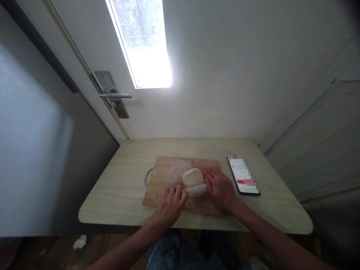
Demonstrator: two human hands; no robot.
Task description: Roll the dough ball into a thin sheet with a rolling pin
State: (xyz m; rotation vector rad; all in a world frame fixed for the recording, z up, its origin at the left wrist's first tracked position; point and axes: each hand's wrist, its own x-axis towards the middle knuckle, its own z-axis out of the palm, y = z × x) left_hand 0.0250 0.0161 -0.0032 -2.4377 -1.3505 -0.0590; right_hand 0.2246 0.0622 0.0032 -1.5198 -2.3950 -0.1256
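Observation:
A flat, rounded piece of pale dough (pixel 192 176) lies on a floured wooden cutting board (pixel 160 193). A light rolling pin (pixel 196 189) rests across the dough's near edge, with a bit of dough showing below it. My left hand (pixel 172 200) is closed over the pin's left end, fingers curled. At the other end, my right hand (pixel 221 185) grips the pin, its fingers reaching forward beside the dough's right edge. Both ends of the pin are hidden under my hands.
The board, with a metal handle (pixel 146 177) on its left, lies on a small light wood table (pixel 118 191). A phone (pixel 243 175) lies right of the board. Behind the table stands a door with a lever handle (pixel 116 95). Crumpled white paper (pixel 80 242) is on the floor.

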